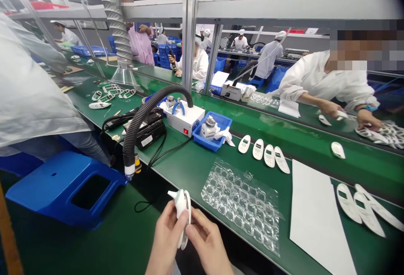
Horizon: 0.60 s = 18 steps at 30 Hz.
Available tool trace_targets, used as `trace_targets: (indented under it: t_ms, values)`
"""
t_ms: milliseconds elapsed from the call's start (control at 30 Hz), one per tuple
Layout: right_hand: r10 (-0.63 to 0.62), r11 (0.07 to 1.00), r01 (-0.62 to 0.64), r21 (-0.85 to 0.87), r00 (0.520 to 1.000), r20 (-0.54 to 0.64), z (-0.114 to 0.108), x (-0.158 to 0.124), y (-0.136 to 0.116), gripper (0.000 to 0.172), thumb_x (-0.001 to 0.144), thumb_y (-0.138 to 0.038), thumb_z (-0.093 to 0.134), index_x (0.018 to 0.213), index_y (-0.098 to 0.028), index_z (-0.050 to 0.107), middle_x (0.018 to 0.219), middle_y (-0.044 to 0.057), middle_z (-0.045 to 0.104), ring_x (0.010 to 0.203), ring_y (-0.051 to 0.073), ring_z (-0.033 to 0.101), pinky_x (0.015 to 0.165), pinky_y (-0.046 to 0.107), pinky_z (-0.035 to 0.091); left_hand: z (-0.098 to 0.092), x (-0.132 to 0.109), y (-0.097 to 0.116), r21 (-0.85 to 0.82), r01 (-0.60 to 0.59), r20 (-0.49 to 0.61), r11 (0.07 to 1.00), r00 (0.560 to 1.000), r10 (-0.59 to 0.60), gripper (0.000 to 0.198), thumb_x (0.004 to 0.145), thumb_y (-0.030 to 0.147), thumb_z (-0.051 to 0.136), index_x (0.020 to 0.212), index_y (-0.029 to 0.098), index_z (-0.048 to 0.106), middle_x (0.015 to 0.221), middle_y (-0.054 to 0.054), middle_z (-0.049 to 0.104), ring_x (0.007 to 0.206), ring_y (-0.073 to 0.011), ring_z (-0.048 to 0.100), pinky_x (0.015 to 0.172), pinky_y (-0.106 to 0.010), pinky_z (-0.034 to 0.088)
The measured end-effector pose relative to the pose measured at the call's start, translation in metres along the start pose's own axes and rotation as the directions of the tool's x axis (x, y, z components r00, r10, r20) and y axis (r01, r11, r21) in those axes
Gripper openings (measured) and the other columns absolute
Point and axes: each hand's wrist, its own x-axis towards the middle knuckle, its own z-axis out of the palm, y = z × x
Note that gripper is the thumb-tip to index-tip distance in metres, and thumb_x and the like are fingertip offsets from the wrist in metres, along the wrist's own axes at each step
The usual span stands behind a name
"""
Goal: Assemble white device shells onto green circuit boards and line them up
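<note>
The left hand (166, 230) and right hand (208, 238) pinch a white ear-thermometer-like device (180, 203) before the desk (184, 165) edge, its casing apparently not fully closed. Four white shells (258, 149), seemingly still unfitted, lie beyond the clear blister tray (241, 203).

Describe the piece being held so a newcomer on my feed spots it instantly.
Follow the near edge of the long green bench to the lower middle of the view, where the left hand and right hand meet. Between them is a white housing, roughly upright. Unlike the row of white shells lying on the bench, it is held in the air, with a narrow spout pointing picture-left.
</note>
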Motion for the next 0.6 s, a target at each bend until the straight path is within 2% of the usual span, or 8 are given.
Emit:
trace_targets:
  t_ms: [133, 300, 400, 467, 533, 600]
  values:
    - [-0.025, 0.999, 0.024, -0.030, 0.999, -0.026, -0.005, -0.003, 0.000, 0.041, 0.083, -0.040, 0.069, 0.121, -0.025, 0.068, 0.121, 0.010, 0.063, 0.099, 0.026, 0.063, 0.086, 0.035, 0.051, 0.005, 0.003, -0.011, 0.022, 0.009, 0.038, 1.000, 0.999, -0.010, 0.046, 0.080, 0.041, 0.073, 0.119, 0.019, 0.059, 0.116, -0.011, 0.065, 0.112, -0.0284, 0.058, 0.092, -0.031, 0.050]
    - [-0.106, 0.981, 0.101, -0.167, 0.994, -0.023, -0.016, -0.009, -0.006, 0.034, 0.088, -0.037, 0.063, 0.120, -0.025, 0.068, 0.106, 0.009, 0.065, 0.093, 0.024, 0.062, 0.082, 0.032, 0.050, 0.014, 0.001, -0.015, 0.006, 0.059, 0.087, 0.998, 0.994, -0.059, 0.048, 0.079, 0.043, 0.074, 0.119, 0.019, 0.062, 0.118, -0.012, 0.064, 0.113, -0.0290, 0.057, 0.096, -0.032, 0.048]
    - [-0.179, 0.921, 0.143, -0.362, 0.982, -0.068, -0.028, -0.015, -0.011, 0.023, 0.082, -0.035, 0.069, 0.101, -0.023, 0.074, 0.089, 0.006, 0.064, 0.081, 0.020, 0.060, 0.074, 0.029, 0.049, 0.024, -0.002, -0.011, 0.029, 0.096, 0.109, 0.995, 0.989, -0.098, 0.049, 0.078, 0.047, 0.074, 0.115, 0.016, 0.064, 0.111, -0.012, 0.066, 0.107, -0.0299, 0.059, 0.091, -0.033, 0.049]
    - [-0.265, 0.873, 0.174, -0.455, 0.953, -0.144, -0.040, -0.021, -0.016, 0.018, 0.076, -0.038, 0.074, 0.085, -0.022, 0.072, 0.081, 0.004, 0.060, 0.075, 0.018, 0.055, 0.069, 0.028, 0.048, 0.030, -0.006, -0.010, 0.075, 0.097, 0.151, 0.992, 0.983, -0.107, 0.048, 0.078, 0.049, 0.073, 0.112, 0.015, 0.066, 0.100, -0.011, 0.068, 0.097, -0.0267, 0.061, 0.086, -0.031, 0.050]
    - [-0.317, 0.882, 0.198, -0.428, 0.921, -0.227, -0.054, -0.031, -0.019, 0.026, 0.077, -0.045, 0.072, 0.089, -0.022, 0.070, 0.088, 0.005, 0.060, 0.080, 0.019, 0.055, 0.071, 0.029, 0.048, 0.035, -0.013, -0.013, 0.129, 0.140, 0.244, 0.982, 0.955, -0.168, 0.053, 0.078, 0.052, 0.072, 0.113, 0.014, 0.065, 0.081, -0.007, 0.067, 0.078, -0.0210, 0.061, 0.074, -0.028, 0.051]
    - [-0.245, 0.942, 0.180, -0.282, 0.946, -0.214, -0.069, -0.042, -0.022, 0.040, 0.081, -0.054, 0.064, 0.107, -0.023, 0.066, 0.098, 0.009, 0.063, 0.084, 0.020, 0.058, 0.069, 0.030, 0.049, 0.039, -0.022, -0.022, 0.163, 0.252, 0.323, 0.954, 0.900, -0.293, 0.065, 0.072, 0.059, 0.074, 0.117, 0.013, 0.063, 0.070, -0.005, 0.064, 0.065, -0.0182, 0.059, 0.065, -0.026, 0.049]
